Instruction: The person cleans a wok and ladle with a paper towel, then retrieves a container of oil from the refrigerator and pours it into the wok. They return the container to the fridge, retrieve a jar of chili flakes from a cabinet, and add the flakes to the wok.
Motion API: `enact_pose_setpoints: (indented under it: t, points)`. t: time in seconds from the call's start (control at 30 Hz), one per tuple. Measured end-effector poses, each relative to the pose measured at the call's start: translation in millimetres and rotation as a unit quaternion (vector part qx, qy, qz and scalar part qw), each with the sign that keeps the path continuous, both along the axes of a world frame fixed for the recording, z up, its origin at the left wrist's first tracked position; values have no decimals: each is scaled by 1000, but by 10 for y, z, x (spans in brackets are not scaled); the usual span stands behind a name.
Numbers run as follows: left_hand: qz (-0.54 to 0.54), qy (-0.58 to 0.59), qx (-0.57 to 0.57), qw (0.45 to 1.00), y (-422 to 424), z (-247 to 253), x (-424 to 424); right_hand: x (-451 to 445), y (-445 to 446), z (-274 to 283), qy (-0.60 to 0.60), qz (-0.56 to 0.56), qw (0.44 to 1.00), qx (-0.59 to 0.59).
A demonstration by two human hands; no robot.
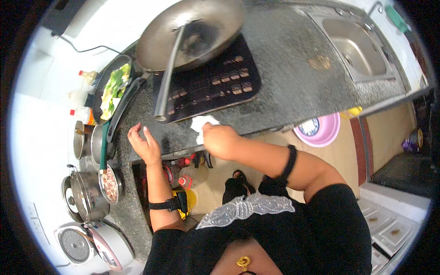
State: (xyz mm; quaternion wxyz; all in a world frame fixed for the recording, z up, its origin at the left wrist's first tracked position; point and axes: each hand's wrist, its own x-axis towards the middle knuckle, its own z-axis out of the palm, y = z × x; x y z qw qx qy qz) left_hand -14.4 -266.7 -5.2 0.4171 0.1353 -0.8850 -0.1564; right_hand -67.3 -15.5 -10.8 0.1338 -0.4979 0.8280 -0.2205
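Crumpled white paper or cloth (pixel 202 124) is bunched in the fingers of my right hand (pixel 221 141), at the front edge of the dark stone counter (pixel 285 62). My left hand (pixel 146 144) is empty, its fingers apart and slightly curled, over the counter's inner corner. Just beyond both hands lies a black induction cooktop (pixel 213 82) with printed controls. A large metal wok (pixel 154 44) rests on it, its long tubular handle (pixel 168 79) reaching toward me. Left of the cooktop, a black pan (pixel 98 92) holds chopped green leafy vegetables (pixel 115 89).
Along the left counter stand a bowl of pale pink chopped food (pixel 110 184), a steel pot (pixel 87 196) and a rice cooker (pixel 110 245) with its lid up. A steel sink (pixel 357 44) is at far right. Below are a pink basin (pixel 326 132) and plastic bottles (pixel 194 175).
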Motion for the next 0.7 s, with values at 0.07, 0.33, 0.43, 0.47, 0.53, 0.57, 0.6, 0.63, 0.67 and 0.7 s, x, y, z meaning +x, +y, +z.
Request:
enact_pose_setpoints:
  t: [0.07,0.33,0.43,0.47,0.53,0.57,0.6,0.63,0.67,0.7]
  points:
    - [123,-33,-40,991,-364,-216,103,-6,178,-14,-103,-182,978,17]
    - [224,-132,-52,964,-665,-575,175,31,149,-27,99,-73,983,135]
    - [219,-135,-10,966,-621,-570,106,119,-462,49,16,-74,994,83]
    - [227,-127,-46,964,-652,-606,131,165,-707,20,13,-50,998,48]
    - [230,-132,-32,964,-647,-579,139,245,-1259,-3,-30,-53,996,58]
    - [237,-135,-35,962,-674,-604,149,258,-1512,-84,13,1,997,70]
    - [239,-136,-31,961,-696,-625,160,268,-1675,-26,21,25,998,55]
    - [241,-127,-47,961,-711,-637,124,269,-1871,-56,-45,-25,999,17]
    - [235,-131,-45,962,-735,-633,104,258,-1927,-113,-17,-13,1000,2]
    - [228,-135,-40,963,-735,-631,92,243,-1920,1,10,-2,1000,-10]
